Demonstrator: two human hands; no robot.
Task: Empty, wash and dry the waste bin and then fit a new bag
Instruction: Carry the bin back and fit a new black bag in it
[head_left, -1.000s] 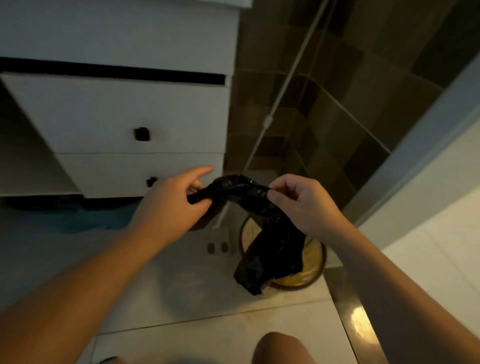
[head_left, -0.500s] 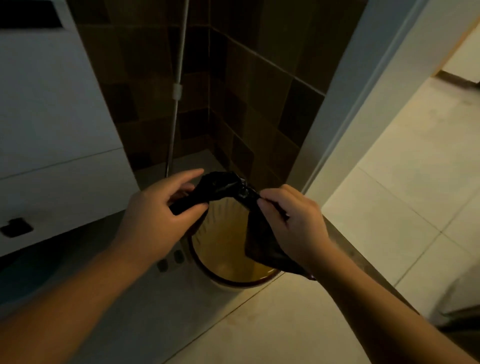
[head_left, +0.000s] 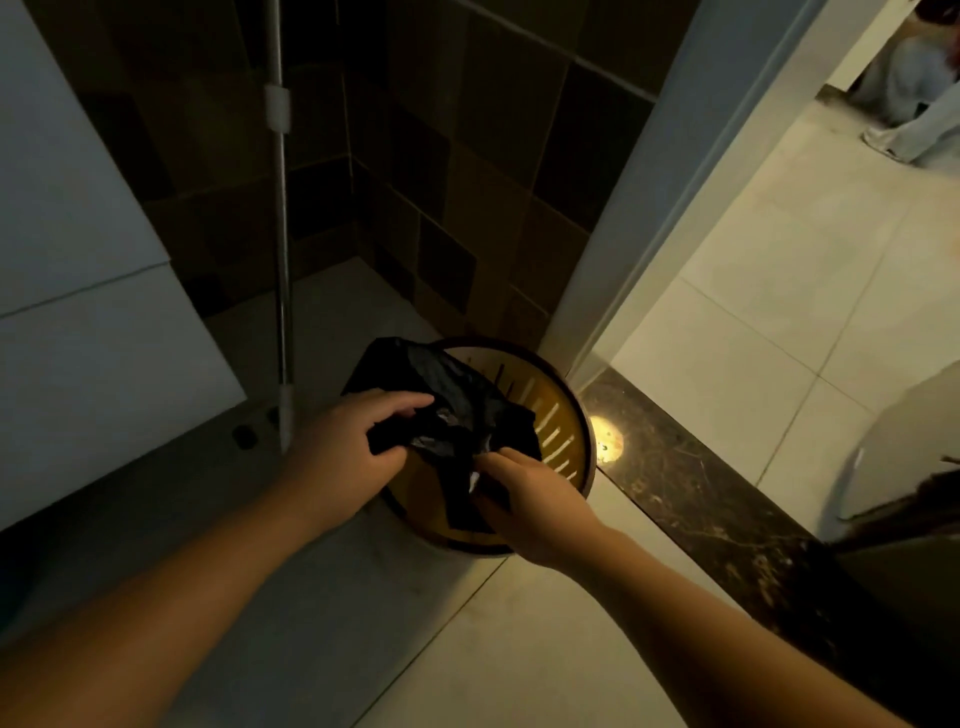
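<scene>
From the head view, both hands work over the mouth of the waste bin (head_left: 563, 415), a round yellowish bin with slotted walls standing on the floor (head_left: 519, 649). The left hand (head_left: 348, 452) has its thumb and fingers curled round a bunched part of the black bag (head_left: 457, 400). The right hand (head_left: 535, 506) pinches another part of the bag, nearer the person. The crumpled bag stretches between the two hands and beyond the left one, draped over the bin's far-left rim. Left of the left hand a mop pole (head_left: 283, 291) stands upright. Right of the right hand lies a dark door sill (head_left: 691, 483).
</scene>
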